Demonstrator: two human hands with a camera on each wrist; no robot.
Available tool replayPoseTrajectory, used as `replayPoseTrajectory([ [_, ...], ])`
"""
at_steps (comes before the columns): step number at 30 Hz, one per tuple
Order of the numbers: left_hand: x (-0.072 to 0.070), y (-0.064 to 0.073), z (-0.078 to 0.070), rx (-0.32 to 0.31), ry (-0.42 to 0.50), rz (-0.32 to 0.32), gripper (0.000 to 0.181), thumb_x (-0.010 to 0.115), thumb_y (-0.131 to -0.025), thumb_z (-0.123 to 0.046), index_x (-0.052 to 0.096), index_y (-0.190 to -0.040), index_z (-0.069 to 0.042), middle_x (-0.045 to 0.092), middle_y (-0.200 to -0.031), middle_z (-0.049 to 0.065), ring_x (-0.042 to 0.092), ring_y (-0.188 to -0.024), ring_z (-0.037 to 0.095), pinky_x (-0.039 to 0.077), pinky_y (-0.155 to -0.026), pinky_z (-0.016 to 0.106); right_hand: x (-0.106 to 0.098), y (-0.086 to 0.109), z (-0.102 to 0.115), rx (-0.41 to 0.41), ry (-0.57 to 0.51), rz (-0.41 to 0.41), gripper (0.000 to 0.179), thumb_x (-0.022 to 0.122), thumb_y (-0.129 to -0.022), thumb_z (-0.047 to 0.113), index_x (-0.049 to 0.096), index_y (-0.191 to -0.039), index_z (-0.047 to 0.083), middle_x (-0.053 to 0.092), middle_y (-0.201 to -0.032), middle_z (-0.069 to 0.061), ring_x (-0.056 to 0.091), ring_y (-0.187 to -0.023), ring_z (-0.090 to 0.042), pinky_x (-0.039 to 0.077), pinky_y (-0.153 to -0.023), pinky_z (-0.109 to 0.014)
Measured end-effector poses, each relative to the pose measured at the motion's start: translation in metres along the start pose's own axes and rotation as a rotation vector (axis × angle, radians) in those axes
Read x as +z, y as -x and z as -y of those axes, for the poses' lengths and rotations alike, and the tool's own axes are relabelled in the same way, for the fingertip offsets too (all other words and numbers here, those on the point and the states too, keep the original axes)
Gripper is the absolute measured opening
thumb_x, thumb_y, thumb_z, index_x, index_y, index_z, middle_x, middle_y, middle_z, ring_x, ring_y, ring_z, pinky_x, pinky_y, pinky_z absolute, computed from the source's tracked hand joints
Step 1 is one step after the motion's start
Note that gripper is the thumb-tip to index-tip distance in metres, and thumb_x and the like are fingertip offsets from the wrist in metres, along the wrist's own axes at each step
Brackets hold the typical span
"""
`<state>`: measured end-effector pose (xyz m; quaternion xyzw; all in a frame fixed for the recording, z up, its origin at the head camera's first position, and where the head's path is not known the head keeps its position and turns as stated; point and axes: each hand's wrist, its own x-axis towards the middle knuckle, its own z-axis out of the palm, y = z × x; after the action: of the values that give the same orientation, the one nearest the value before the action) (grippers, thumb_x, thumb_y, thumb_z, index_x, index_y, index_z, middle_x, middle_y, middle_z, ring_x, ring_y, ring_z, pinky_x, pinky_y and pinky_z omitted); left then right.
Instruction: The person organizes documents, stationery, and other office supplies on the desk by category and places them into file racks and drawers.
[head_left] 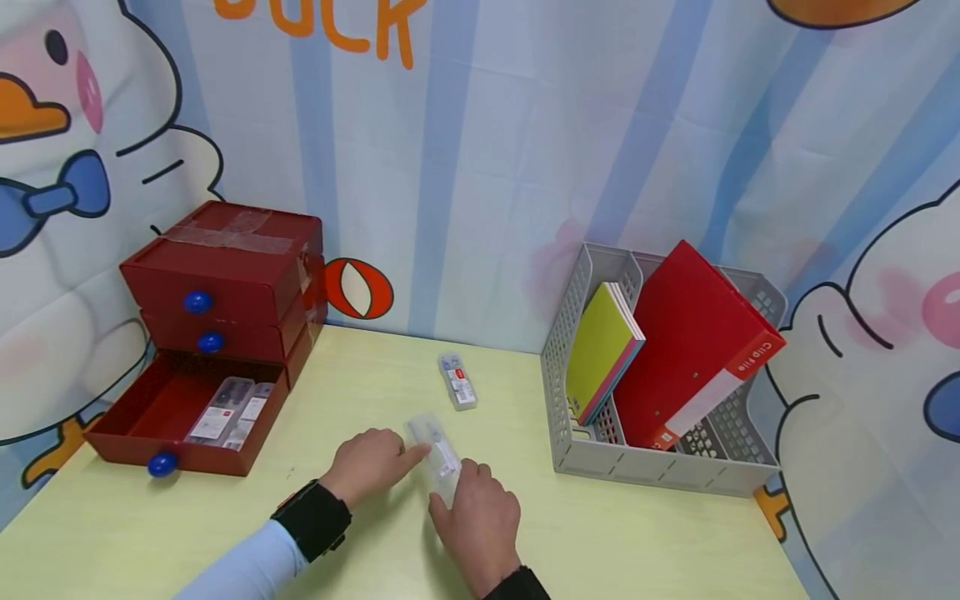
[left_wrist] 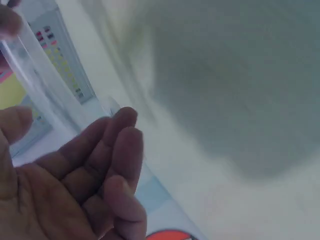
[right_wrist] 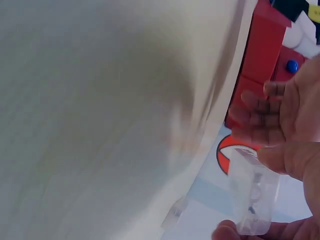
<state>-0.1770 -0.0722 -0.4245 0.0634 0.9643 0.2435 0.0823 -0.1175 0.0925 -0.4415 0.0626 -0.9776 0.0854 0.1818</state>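
Observation:
My right hand (head_left: 482, 518) grips a clear plastic case (head_left: 437, 454) near its lower end, thumb on one side and fingers on the other. Small dark contents show through the case (right_wrist: 254, 200) in the right wrist view. Just left of the case is my left hand (head_left: 372, 463), its fingers loosely bent and its palm bare in the left wrist view, with the thumb near the case. Farther back on the table lies a second clear case (head_left: 457, 382) with a white and red label.
At the left stands a dark red drawer box (head_left: 225, 275) with blue knobs. Its bottom drawer (head_left: 135, 448) is pulled out and holds labelled clear cases (head_left: 217, 417). On the right, a grey file rack (head_left: 645, 462) holds a red clip file (head_left: 682, 350) and a yellow-green notebook (head_left: 600, 354).

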Motion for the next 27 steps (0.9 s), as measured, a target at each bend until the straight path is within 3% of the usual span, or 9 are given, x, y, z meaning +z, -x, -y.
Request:
replayPoseTrajectory([
  [6, 0.004, -0.002, -0.008, -0.073, 0.120, 0.021, 0.055, 0.056, -0.094, -0.059, 0.071, -0.092, -0.006, 0.054, -0.068, 0.003, 0.051, -0.064, 0.018, 0.035, -0.056, 0.030, 0.001, 0.002, 0.008, -0.020, 0.020, -0.002, 0.059, 0.080, -0.076, 0.051, 0.061, -0.104, 0.003, 0.056, -0.077, -0.004, 0.059, -0.061, -0.019, 0.043, -0.049, -0.033],
  [12, 0.005, -0.001, -0.009, -0.104, 0.203, 0.018, 0.061, 0.054, -0.089, -0.068, 0.066, -0.084, -0.008, 0.050, -0.066, 0.003, 0.049, -0.060, 0.018, 0.031, -0.052, 0.029, 0.000, 0.003, 0.013, -0.017, 0.030, 0.018, 0.061, 0.080, -0.075, 0.055, 0.058, -0.101, 0.005, 0.053, -0.078, -0.003, 0.058, -0.062, -0.019, 0.042, -0.051, -0.032],
  [17, 0.007, -0.001, -0.009, -0.122, 0.223, 0.016, 0.065, 0.054, -0.086, -0.073, 0.062, -0.075, -0.010, 0.047, -0.062, 0.002, 0.044, -0.055, 0.017, 0.026, -0.050, 0.028, 0.001, 0.004, 0.015, -0.034, 0.032, -0.016, 0.061, 0.082, -0.073, 0.055, 0.057, -0.098, 0.006, 0.053, -0.077, -0.002, 0.057, -0.062, -0.019, 0.041, -0.050, -0.032],
  [23, 0.006, -0.001, -0.011, -0.148, 0.253, 0.040, 0.058, 0.058, -0.090, -0.063, 0.064, -0.088, -0.005, 0.049, -0.066, 0.004, 0.046, -0.058, 0.017, 0.027, -0.050, 0.027, 0.003, 0.007, 0.016, -0.070, 0.019, -0.060, 0.059, 0.083, -0.072, 0.054, 0.057, -0.097, 0.007, 0.053, -0.076, -0.002, 0.057, -0.060, -0.019, 0.039, -0.048, -0.030],
  [27, 0.003, -0.002, -0.012, -0.133, 0.246, 0.009, 0.050, 0.065, -0.088, -0.048, 0.062, -0.100, 0.000, 0.055, -0.075, 0.006, 0.052, -0.064, 0.019, 0.034, -0.052, 0.028, 0.002, 0.009, 0.016, -0.099, 0.012, -0.069, 0.052, 0.082, -0.075, 0.050, 0.063, -0.101, 0.009, 0.058, -0.081, -0.003, 0.060, -0.063, -0.020, 0.041, -0.048, -0.031],
])
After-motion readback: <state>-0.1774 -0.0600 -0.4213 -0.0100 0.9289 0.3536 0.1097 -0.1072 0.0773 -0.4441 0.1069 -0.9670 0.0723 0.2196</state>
